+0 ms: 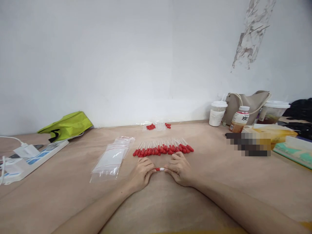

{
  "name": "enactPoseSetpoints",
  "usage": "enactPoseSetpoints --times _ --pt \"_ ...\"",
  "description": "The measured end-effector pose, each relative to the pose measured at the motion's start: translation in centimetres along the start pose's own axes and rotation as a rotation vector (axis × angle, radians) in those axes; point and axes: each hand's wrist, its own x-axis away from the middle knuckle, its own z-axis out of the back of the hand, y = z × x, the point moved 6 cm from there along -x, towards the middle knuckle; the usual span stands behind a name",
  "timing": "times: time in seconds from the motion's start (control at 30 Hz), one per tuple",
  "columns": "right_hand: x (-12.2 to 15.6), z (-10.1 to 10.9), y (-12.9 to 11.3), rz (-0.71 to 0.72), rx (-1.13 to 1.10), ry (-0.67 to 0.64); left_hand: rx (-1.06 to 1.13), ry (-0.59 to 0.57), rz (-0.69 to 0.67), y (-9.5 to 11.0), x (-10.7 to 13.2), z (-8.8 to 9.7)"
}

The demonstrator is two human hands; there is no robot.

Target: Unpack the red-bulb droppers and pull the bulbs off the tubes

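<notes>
Between my two hands lies a glass dropper [161,169], held level just above or on the table. My left hand [143,170] pinches its red rubber bulb end. The clear tube end is pinched by my right hand [179,169]. Just beyond my fingers a row of several droppers [163,149] is spread like a fan, red bulbs toward me and clear tubes pointing away. Loose red bulbs [150,126] lie on clear plastic near the wall. To the left of the row is a stack of clear zip bags [112,159].
A white power strip [31,162] with plugged-in chargers and a lime-green bag [70,125] are at the left. On the right stand a paper-sleeved cup [217,113], a drink bottle [240,120], a grey handbag [251,100] and another lidded cup [273,112]. A wall closes off the back.
</notes>
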Motion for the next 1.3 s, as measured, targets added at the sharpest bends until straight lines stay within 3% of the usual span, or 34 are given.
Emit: enactPoseSetpoints --times 0.13,0.37,0.47,0.63,0.83,1.0,1.17,1.3 --pt "0.7 0.4 0.8 -0.026 -0.008 0.002 0.004 0.028 0.005 -0.1 0.4 0.4" --pt "2.0 2.2 4.6 -0.298 -0.084 0.161 0.004 0.22 0.207 -2.4 1.7 3.2" --pt "1.4 2.4 4.2 -0.295 -0.071 0.187 -0.048 0.275 0.279 -3.3 2.0 5.2" --pt "0.8 2.3 2.8 -0.2 0.029 0.205 -0.049 0.195 0.366 -4.0 2.3 7.1" --pt "0.2 1.0 1.7 -0.035 0.248 0.129 0.018 0.062 0.387 -4.9 2.7 5.1" --pt "-0.1 0.1 1.8 -0.077 0.206 0.018 0.142 0.005 0.428 -5.5 2.9 3.6" --pt "-0.1 -0.2 2.0 -0.177 0.084 -0.067 0.171 -0.032 0.458 -5.1 2.7 3.8" --pt "-0.2 -0.4 2.0 -0.217 0.048 -0.123 0.007 0.069 0.448 -4.6 2.4 5.0"
